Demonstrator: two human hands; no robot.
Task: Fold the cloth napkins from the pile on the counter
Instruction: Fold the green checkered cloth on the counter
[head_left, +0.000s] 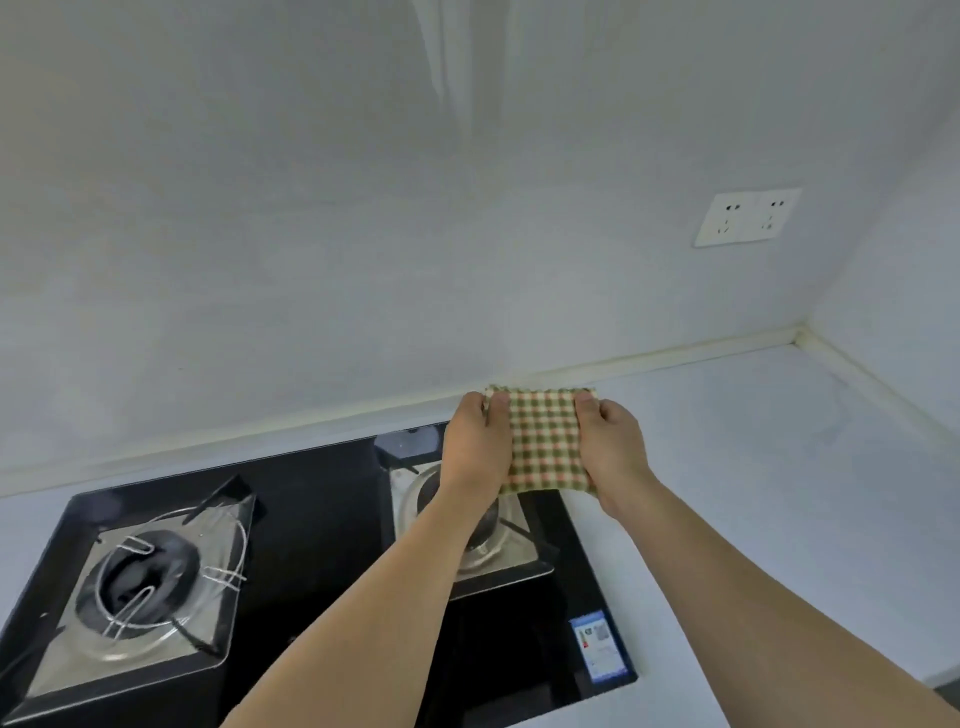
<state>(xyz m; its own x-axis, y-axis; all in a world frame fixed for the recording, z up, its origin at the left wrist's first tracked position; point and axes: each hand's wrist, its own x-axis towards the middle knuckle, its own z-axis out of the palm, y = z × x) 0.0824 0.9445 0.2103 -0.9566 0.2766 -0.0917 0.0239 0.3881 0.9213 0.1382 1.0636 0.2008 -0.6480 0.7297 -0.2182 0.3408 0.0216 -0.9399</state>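
At the far left, a black glass gas hob (322, 519) is set into the pale counter (753, 467) in front of you. Its left burner (150, 577) sits in a square steel tray with thin wire pan supports. The right burner (467, 514) is partly hidden behind your left forearm. A small blue sticker (597, 647) lies on the hob's near right corner.

Moving right, your left hand (475, 441) pinches the left edge of a checked napkin (545, 441), thumb on the near face, the other fingers curled behind it. The napkin is a small green, cream and pink gingham square, held up between both hands above the hob's back right corner, close to the wall. Whether it touches the counter cannot be told.

Your right hand (615, 447) grips the napkin's right edge in the same way, thumb in front, fingers wrapped behind.

Farther right, a white double wall socket (748, 217) is mounted above the counter, near the corner of the room.
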